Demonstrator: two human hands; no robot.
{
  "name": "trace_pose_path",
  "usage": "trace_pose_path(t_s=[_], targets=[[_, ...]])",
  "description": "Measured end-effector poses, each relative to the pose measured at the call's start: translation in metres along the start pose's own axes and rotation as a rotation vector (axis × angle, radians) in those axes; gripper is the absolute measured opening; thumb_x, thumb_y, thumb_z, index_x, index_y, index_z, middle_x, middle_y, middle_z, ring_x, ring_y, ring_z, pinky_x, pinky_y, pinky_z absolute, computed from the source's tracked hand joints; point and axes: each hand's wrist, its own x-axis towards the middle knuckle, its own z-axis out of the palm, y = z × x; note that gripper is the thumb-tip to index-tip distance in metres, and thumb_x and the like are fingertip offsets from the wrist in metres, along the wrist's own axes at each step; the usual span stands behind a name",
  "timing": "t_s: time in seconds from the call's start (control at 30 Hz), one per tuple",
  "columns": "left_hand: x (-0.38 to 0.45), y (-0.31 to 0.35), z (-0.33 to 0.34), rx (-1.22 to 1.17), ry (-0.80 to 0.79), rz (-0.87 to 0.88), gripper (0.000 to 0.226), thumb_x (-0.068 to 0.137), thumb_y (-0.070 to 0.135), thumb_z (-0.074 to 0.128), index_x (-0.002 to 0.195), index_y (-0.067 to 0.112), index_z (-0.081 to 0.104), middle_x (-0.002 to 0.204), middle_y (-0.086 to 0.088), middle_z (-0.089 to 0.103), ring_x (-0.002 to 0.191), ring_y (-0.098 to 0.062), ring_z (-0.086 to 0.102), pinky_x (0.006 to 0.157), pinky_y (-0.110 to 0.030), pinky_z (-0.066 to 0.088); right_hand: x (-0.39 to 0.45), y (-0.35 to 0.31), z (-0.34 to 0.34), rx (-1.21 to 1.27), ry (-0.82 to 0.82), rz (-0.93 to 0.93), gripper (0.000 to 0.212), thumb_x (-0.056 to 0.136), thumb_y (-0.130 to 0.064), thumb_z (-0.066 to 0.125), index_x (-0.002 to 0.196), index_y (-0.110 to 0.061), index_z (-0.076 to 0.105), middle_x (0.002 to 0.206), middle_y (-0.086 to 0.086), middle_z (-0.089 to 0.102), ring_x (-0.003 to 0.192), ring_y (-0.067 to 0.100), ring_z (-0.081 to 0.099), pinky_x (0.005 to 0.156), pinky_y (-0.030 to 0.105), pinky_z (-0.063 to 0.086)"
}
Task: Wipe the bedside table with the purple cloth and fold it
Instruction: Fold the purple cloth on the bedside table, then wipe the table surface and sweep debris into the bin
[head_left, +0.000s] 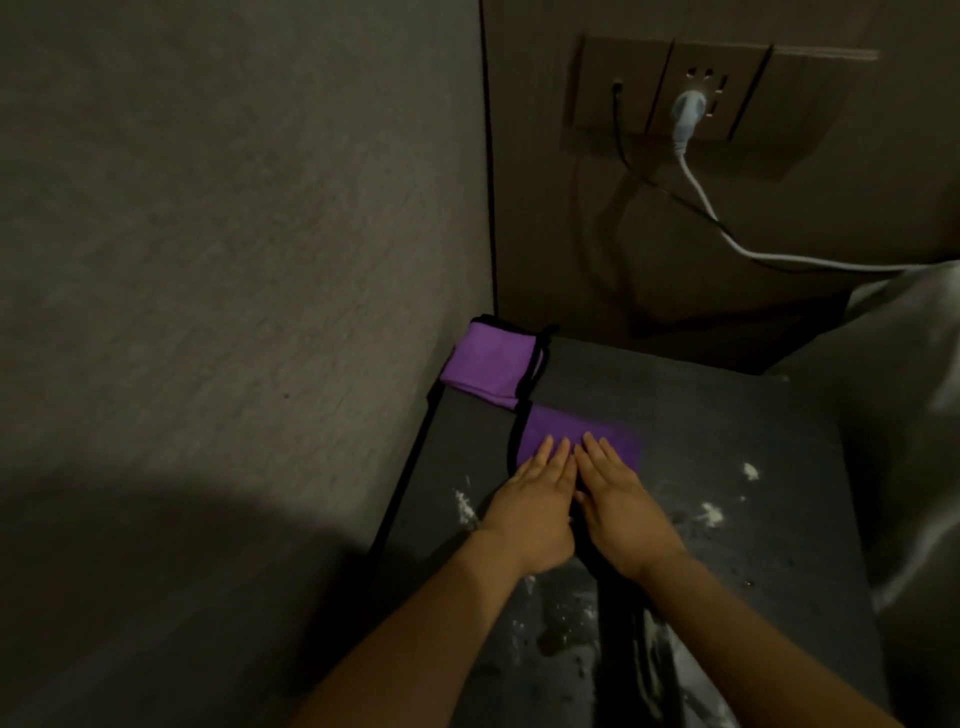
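A purple cloth (571, 431) with a black edge lies flat on the dark bedside table (727, 441). My left hand (535, 499) and my right hand (618, 499) rest side by side on its near part, palms down, fingers straight and together, pressing it against the top. Its near edge is hidden under my hands. A second purple cloth (488, 369), folded, lies at the table's far left corner against the wall. White powdery smears (711, 514) mark the tabletop to the right of and below my hands.
A grey wall (234, 260) runs along the table's left side. On the back wall a socket panel (696, 93) holds a white plug whose cable (737, 244) trails right. Pale bedding (914, 415) borders the table's right side.
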Motion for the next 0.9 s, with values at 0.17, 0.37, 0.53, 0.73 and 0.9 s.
trace_pose_path(t_s=[0.17,0.37,0.53,0.73,0.9], targets=[[-0.007,-0.008,0.002,0.052,-0.007,-0.001,0.076,0.085,0.019,0.043,0.146,0.006,0.0,0.157,-0.01,-0.006,0.145,-0.023,-0.01,0.121,-0.032,-0.001,-0.003,-0.01,0.0,-0.006,-0.028,-0.025,0.062,0.094,-0.025,0.044,0.143,-0.009,0.01,0.153,0.005,0.002,0.133,0.008,-0.01,0.107,0.02,-0.006],[-0.02,-0.01,-0.004,-0.154,0.069,0.012,0.061,0.086,0.011,0.043,0.144,0.009,0.024,0.156,-0.006,0.018,0.146,-0.017,0.01,0.118,-0.024,0.009,-0.016,-0.011,0.005,-0.076,-0.045,-0.023,0.067,0.086,-0.028,0.056,0.14,-0.005,0.024,0.149,0.012,0.022,0.138,0.027,0.019,0.11,0.034,0.01],[0.002,-0.058,-0.046,-0.217,0.465,-0.152,0.061,0.075,0.01,0.033,0.135,0.009,0.042,0.148,-0.008,0.038,0.14,-0.022,0.03,0.117,-0.029,0.017,-0.009,-0.017,0.001,-0.192,-0.019,0.005,0.065,0.072,-0.046,0.048,0.123,-0.007,0.052,0.123,0.017,0.057,0.109,0.033,0.057,0.089,0.045,0.046],[0.041,-0.073,-0.066,0.04,0.066,-0.183,0.064,0.089,0.021,0.038,0.147,0.014,0.01,0.158,-0.003,0.003,0.146,-0.019,-0.002,0.119,-0.036,-0.001,-0.006,-0.02,0.001,-0.282,0.013,-0.064,0.063,0.075,-0.049,0.038,0.125,-0.013,0.05,0.133,0.009,0.052,0.121,0.027,0.048,0.105,0.036,0.03],[0.059,-0.059,-0.06,-0.077,0.015,-0.235,0.063,0.093,0.023,0.031,0.147,0.013,0.001,0.158,-0.003,-0.005,0.146,-0.02,-0.006,0.119,-0.035,0.001,0.0,-0.02,0.002,-0.257,-0.009,-0.162,0.058,0.078,-0.043,0.037,0.129,-0.017,0.046,0.135,0.003,0.051,0.123,0.02,0.047,0.105,0.033,0.026]])
